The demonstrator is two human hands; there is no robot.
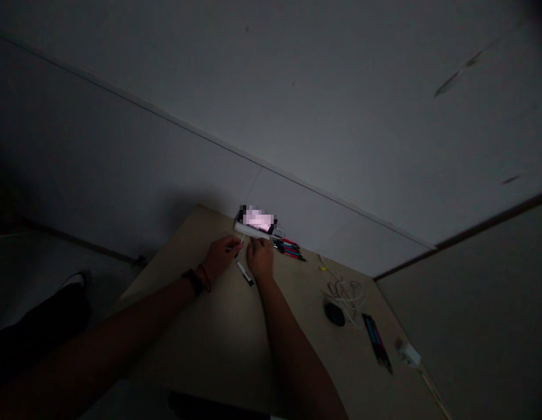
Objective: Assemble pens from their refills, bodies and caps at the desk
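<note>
Head view, dim and tilted: two bare hands reach out over a pale table (200,350) set against a grey wall. The left hand (222,255) (two bands on its wrist, one dark, one thin and red) has its fingers curled together around what looks like a thin white stick (242,239); whether they truly clamp it is hard to tell in this light. The right hand (261,259) lies knuckles-up, fingers drawn together, and what they press on is hidden beneath them. Between the hands lies one marker (245,274), white with a black cap, flat on the table and just beside the right hand. Just beyond the fingertips sits a white box (252,229), its top blurred out, so its contents cannot be made out. To its right lies a bunch of pens (288,248), red and dark, three or four; the count is uncertain. Farther right: one tangled white cable (346,293), one dark mouse (334,313), one dark flat bar (376,340), and one white plug (409,353).
</note>
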